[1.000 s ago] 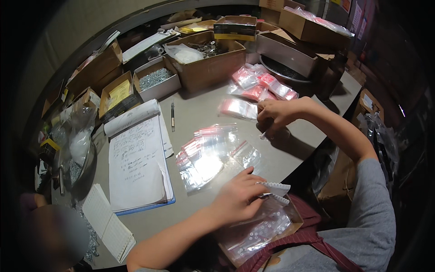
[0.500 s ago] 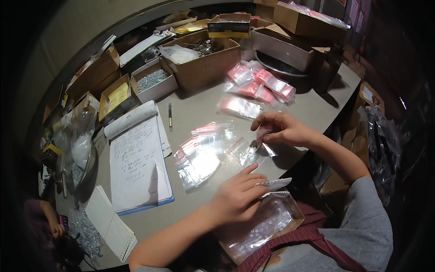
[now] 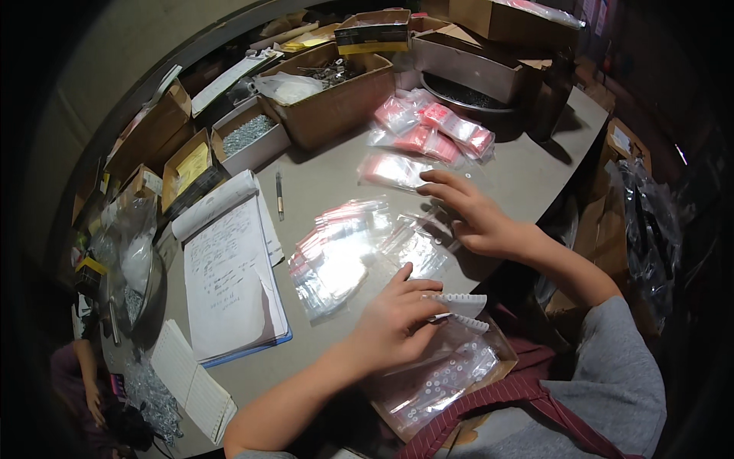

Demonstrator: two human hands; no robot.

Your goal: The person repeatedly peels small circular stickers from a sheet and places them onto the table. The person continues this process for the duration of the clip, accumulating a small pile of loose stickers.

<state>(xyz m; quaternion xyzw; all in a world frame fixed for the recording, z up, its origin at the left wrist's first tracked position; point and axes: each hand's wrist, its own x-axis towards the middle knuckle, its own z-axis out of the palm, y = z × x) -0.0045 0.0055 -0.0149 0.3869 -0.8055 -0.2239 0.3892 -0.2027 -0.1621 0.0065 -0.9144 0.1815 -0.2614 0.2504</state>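
Note:
My right hand [image 3: 480,218] hovers over the table with its fingers apart and nothing between them. Just below its fingertips lie small clear zip bags [image 3: 417,243]; one or two appear to hold a tiny washer. To their left fans out a spread of empty zip bags with red lines [image 3: 329,264]. My left hand [image 3: 397,317] grips white strips with a ticked edge [image 3: 464,304] between thumb and fingers. Under it, against my lap, sits an open cardboard box [image 3: 501,359] holding a clear plastic bag with many small white washers [image 3: 443,379].
Packs of red-lined bags [image 3: 436,134] lie beyond my right hand. A notepad [image 3: 229,275], pen [image 3: 280,196] and small notebook [image 3: 191,382] are to the left. Boxes of screws [image 3: 248,136] and metal parts [image 3: 332,99] line the back. Another person's hand [image 3: 95,402] shows at lower left.
My right hand has let go of the small bag it was pinching, and its fingers have spread and risen slightly. My left hand stays at the white strips. The whole view has shifted slightly.

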